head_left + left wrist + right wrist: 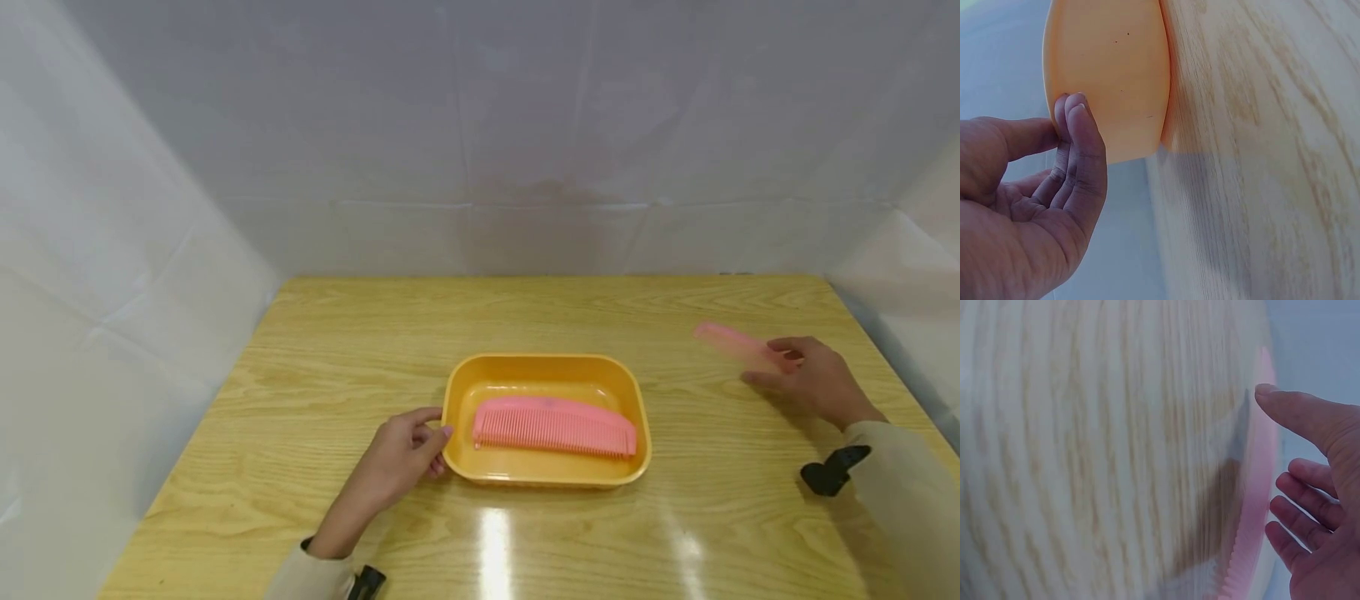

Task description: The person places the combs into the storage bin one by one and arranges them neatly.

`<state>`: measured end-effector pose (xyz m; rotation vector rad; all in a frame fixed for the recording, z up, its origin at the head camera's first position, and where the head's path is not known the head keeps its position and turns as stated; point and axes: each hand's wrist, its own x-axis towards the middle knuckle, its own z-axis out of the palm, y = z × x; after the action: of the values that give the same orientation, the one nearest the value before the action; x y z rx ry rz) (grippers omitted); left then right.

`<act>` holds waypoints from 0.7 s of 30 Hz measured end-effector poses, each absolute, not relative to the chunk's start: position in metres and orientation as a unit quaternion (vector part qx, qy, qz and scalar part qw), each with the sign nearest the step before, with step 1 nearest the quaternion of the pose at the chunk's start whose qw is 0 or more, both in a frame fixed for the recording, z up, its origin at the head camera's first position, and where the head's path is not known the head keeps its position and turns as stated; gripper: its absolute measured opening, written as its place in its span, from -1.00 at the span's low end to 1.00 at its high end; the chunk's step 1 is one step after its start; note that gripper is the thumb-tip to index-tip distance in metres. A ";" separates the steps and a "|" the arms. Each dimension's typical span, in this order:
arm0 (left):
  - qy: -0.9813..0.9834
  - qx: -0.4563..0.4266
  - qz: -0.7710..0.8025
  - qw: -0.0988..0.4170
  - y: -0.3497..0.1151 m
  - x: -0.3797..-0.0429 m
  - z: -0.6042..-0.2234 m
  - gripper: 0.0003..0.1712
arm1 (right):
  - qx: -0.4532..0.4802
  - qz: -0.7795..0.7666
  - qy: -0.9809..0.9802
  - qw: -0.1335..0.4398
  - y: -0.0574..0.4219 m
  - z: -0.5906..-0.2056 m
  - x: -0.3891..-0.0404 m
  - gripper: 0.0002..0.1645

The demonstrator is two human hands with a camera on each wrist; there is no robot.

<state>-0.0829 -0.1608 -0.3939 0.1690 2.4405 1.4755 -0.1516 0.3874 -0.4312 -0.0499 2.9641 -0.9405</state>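
A yellow plastic basin point(547, 481) stands on the table with a pink comb point(555, 425) lying inside, teeth facing the near side. My left hand point(405, 458) grips the basin's left rim; in the left wrist view its thumb and fingers pinch the wall of the basin point(1113, 75). On the right, a second pink comb point(731, 339) looks blurred and partly see-through. My right hand point(817, 379) is at that comb's right end. In the right wrist view, the thumb tip overlaps the comb point(1257, 469), while the loosely spread fingers are beside its edge.
The wooden table point(315, 358) carries the basin and combs. White sheeting point(525, 125) rises behind the table and along both sides. Each wrist wears a black strap with a device, such as the right wrist device point(832, 471).
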 end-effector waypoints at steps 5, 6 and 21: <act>0.846 0.059 0.511 0.140 -0.160 -0.083 -0.394 -0.48 | -0.014 -0.294 0.956 0.008 0.393 -0.437 -0.155 -0.10; 0.846 0.058 0.512 0.140 -0.160 -0.083 -0.394 -0.48 | -0.012 -0.293 0.956 0.009 0.394 -0.438 -0.155 -0.10; 0.849 0.055 0.506 0.143 -0.161 -0.082 -0.393 -0.47 | -0.010 -0.298 0.955 0.001 0.394 -0.438 -0.154 -0.19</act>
<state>-0.0820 -0.1606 -0.3929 0.1580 2.4489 1.4597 -0.1537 0.3940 -0.4376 -0.0327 2.9979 -0.9351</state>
